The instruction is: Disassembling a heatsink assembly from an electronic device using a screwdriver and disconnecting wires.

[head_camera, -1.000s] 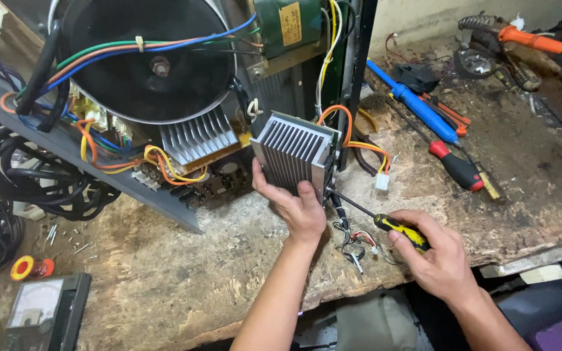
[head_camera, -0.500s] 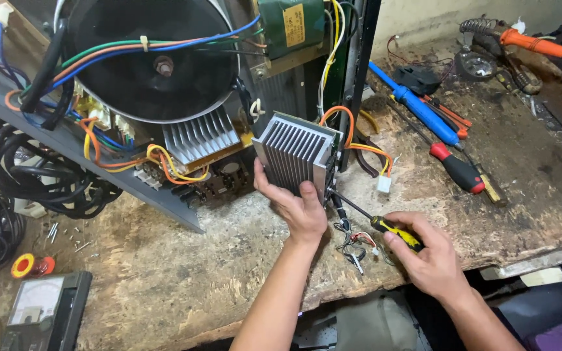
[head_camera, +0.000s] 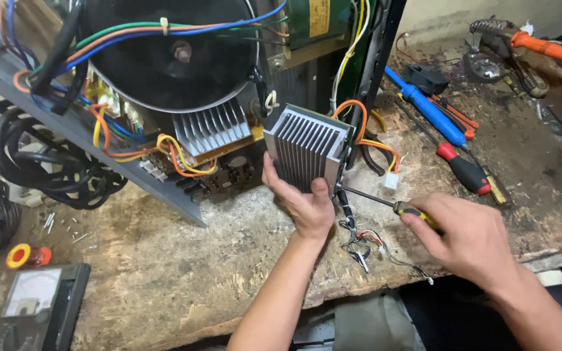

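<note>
1. My left hand [head_camera: 300,198] grips a finned aluminium heat sink [head_camera: 307,151], thumb up the front face and fingers curled round its left side, holding it upright just above the bench
2. My right hand [head_camera: 469,237] is closed round the yellow-and-black handle of a screwdriver [head_camera: 395,205]; its thin shaft runs left, and the tip meets the lower right corner of the heat sink
3. Orange and yellow wires [head_camera: 372,140] loop from behind the heat sink to a small white connector [head_camera: 391,181]
4. A small tangle of loose wires [head_camera: 362,244] lies on the worn wooden workbench [head_camera: 183,273], just below the shaft
5. Behind stands an opened chassis with a large black toroidal transformer [head_camera: 170,52] and a second heat sink [head_camera: 211,130] on its board
6. To the right lie a blue-handled screwdriver [head_camera: 427,107] and a red-and-black one [head_camera: 464,170], near each other
7. At far left I see coiled black cable [head_camera: 40,166], a solder spool [head_camera: 21,255] and an analogue meter [head_camera: 34,302] at the bench's edge
</note>
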